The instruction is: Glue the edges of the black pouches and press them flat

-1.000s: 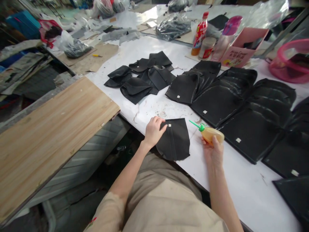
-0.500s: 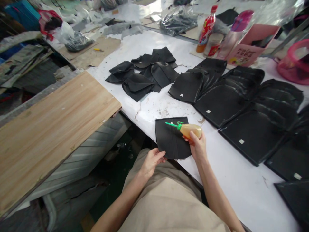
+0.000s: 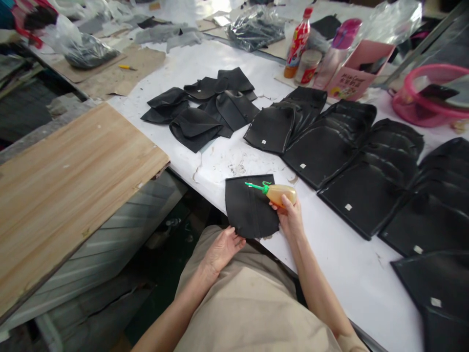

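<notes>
A black leather-like piece (image 3: 242,210) with a straight far edge and a rounded near edge lies flat at the table's front edge. My right hand (image 3: 289,215) is closed around a squeeze bottle (image 3: 280,194) of amber liquid, probably glue. Its green nozzle points left over the piece, and a small green cap hangs beside the nozzle. At the piece's lower left edge is my left hand (image 3: 223,248), palm turned up, fingers loosely stretched and holding nothing; the fingertips are at the rim, perhaps touching it.
Overlapping rows of black pieces (image 3: 340,205) with white tags spread to the right. Folded black pieces (image 3: 200,127) lie farther back. Behind stand a red-labelled bottle (image 3: 297,44), a jar (image 3: 308,67), a pink box (image 3: 353,73) and a pink basket (image 3: 414,105). A wooden board (image 3: 76,181) is at left.
My left hand's fingers have loosened from the piece's edge and opened. The right hand keeps the bottle in nearly the same place over the piece. The whole view has shifted slightly.
</notes>
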The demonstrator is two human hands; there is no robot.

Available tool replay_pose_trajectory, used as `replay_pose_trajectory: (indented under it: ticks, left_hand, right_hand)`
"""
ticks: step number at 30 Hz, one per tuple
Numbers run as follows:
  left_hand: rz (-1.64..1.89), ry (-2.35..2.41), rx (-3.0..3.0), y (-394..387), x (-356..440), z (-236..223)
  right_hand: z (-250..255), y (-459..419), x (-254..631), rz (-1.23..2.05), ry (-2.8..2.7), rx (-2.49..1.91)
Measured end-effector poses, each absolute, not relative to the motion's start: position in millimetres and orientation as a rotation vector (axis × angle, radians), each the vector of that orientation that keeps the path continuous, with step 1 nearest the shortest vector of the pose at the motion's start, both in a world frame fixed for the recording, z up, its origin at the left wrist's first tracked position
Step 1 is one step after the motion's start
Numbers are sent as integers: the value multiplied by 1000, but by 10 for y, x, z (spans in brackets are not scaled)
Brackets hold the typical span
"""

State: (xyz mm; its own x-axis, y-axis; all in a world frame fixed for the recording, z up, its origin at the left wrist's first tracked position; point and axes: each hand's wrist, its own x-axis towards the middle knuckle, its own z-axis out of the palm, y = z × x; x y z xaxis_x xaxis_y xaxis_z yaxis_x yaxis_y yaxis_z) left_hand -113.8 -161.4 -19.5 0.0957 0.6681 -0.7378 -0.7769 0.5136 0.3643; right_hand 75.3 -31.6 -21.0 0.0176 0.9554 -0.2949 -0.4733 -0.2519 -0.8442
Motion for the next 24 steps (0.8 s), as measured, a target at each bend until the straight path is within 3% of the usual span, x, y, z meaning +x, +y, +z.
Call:
replay_pose_trajectory:
  ticks: [7, 13, 18, 24]
  left_hand:
    - [754, 1147, 234, -1724, -1117, -129]
    - [318, 1192, 992, -1669, -1205, 230]
    - [485, 1251, 1408, -1034, -1218, 565]
    - [579, 1511, 2129, -95, -1012, 35]
  right_hand:
    - [-121, -321, 948, 1446, -586, -1074]
    - [-36, -409, 1279, 1285, -597, -1148]
    - [-33, -407, 1443, 1108, -705, -1267]
    - [-101, -265, 1453, 971, -951, -1350]
